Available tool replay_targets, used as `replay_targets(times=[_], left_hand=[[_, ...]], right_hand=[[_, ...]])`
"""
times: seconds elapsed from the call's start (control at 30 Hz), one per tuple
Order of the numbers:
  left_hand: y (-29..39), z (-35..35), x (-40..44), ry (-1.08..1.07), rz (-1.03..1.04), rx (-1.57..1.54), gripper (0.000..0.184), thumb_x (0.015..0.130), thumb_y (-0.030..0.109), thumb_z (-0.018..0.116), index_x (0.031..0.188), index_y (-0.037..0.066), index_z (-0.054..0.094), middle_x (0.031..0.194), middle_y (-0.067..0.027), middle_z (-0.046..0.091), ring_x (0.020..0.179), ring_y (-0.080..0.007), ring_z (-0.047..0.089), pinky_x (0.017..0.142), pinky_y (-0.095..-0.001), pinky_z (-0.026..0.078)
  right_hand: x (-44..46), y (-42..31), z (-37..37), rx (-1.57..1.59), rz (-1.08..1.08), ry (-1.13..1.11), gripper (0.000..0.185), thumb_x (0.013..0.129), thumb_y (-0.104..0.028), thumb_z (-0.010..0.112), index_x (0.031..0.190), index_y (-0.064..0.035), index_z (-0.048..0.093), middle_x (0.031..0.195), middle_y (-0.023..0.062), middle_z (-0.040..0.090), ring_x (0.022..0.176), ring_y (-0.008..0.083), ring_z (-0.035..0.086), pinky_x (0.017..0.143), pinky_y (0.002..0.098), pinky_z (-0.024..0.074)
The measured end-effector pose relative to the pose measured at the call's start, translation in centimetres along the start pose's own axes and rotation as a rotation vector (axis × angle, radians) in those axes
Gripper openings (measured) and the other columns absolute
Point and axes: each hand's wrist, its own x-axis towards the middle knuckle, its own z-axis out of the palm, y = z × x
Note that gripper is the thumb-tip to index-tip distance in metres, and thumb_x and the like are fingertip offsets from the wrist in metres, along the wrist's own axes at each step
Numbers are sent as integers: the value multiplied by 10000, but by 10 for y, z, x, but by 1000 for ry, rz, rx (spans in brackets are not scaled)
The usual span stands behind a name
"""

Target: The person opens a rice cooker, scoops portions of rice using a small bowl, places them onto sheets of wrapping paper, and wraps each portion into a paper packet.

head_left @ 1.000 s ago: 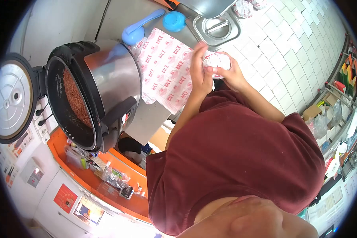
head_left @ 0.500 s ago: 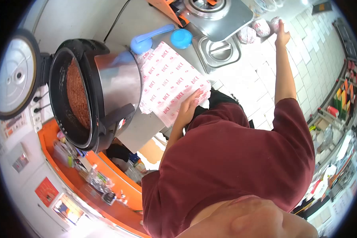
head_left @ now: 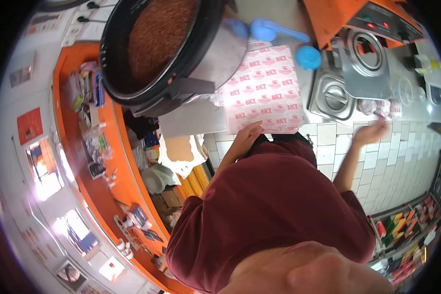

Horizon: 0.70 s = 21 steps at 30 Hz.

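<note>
A stack of white wrapping paper [head_left: 264, 88] printed in red lies at the front edge of the counter. My left hand [head_left: 249, 134] rests at its near edge, fingers stretched out over the paper. Three small paper-wrapped bundles, one a wrapped bundle [head_left: 367, 107] at the left of the row, sit beside the metal plate on the right. My right hand [head_left: 372, 132] is just in front of them, apart from them, with nothing visible in it. Its fingers look loosely apart, though slightly blurred.
A large open cooker [head_left: 220, 54] of reddish-brown rice stands at left. Behind the paper are a blue scoop [head_left: 267, 32] and a blue round container [head_left: 308, 58]. A lidded steel pan [head_left: 332, 98] and an orange machine [head_left: 367, 19] stand to the right.
My right hand has let go of the end wrapped bundle and drawn back toward my body. My left hand stays at the paper's near edge. The view has turned.
</note>
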Motion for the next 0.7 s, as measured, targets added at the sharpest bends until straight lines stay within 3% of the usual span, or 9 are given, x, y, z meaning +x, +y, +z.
replay_targets(times=[0.07,0.2,0.27,0.37,0.43,0.53,0.57,0.63,0.7], left_hand=[[-10,-4,-9,61,-14,-48,421,973,259,520,1318,17,509,1106,-116,647,1002,-205,610,900,-320,464],[-14,-8,-10,163,114,-9,377,923,178,607,1254,8,547,1088,-124,645,971,-228,633,870,-326,490],[-16,-16,-15,165,115,52,359,911,164,618,1230,9,562,1087,-127,647,964,-230,634,852,-330,498],[8,-31,-24,214,167,61,320,905,154,621,1195,21,588,1048,-124,657,918,-233,646,814,-320,510],[30,-43,-26,195,260,23,305,906,154,622,1179,21,598,1037,-123,661,906,-230,649,806,-312,510],[106,-87,-42,-38,393,-111,259,889,158,656,1119,39,638,986,-119,674,882,-223,654,780,-302,506],[127,-107,-48,-111,536,-183,247,884,164,668,1102,48,649,964,-119,678,881,-225,653,777,-314,505],[156,-138,-45,-2,1070,-121,369,797,233,756,1117,87,646,1085,-129,642,931,-266,633,785,-356,500],[230,-161,-65,306,1195,278,471,690,240,832,1097,85,652,1171,-123,581,991,-301,609,785,-376,507]], right_hand=[[-57,-50,35,153,-654,-618,203,843,-129,628,1024,-43,597,1114,188,589,1057,341,570,912,426,453],[-66,-66,153,-371,-730,-722,557,833,-362,657,1332,-183,482,1234,274,503,1117,456,518,916,487,451],[-58,-31,193,-491,-532,-1026,722,818,-505,644,1439,-317,329,1266,331,467,1145,505,495,888,511,471],[-58,-35,197,-430,-611,-944,720,801,-424,702,1422,-287,363,1269,299,477,1162,469,491,926,485,452],[-49,-58,173,-137,-629,-1012,701,813,-349,708,1403,-140,392,1282,276,486,1144,440,506,961,447,424],[-51,-112,116,330,-102,-1245,655,900,-243,617,1442,-35,314,1391,152,407,1271,232,414,1045,361,349],[-57,-138,91,610,321,-1344,637,920,-269,558,1451,-32,298,1438,148,359,1305,249,394,1061,389,349],[-64,-142,63,764,639,-1394,822,868,-469,563,1480,-42,219,1470,132,333,1330,290,389,1069,443,365],[-105,-240,33,937,428,-1674,965,773,-591,645,1446,3,290,1406,139,420,1262,288,469,1047,411,380]])
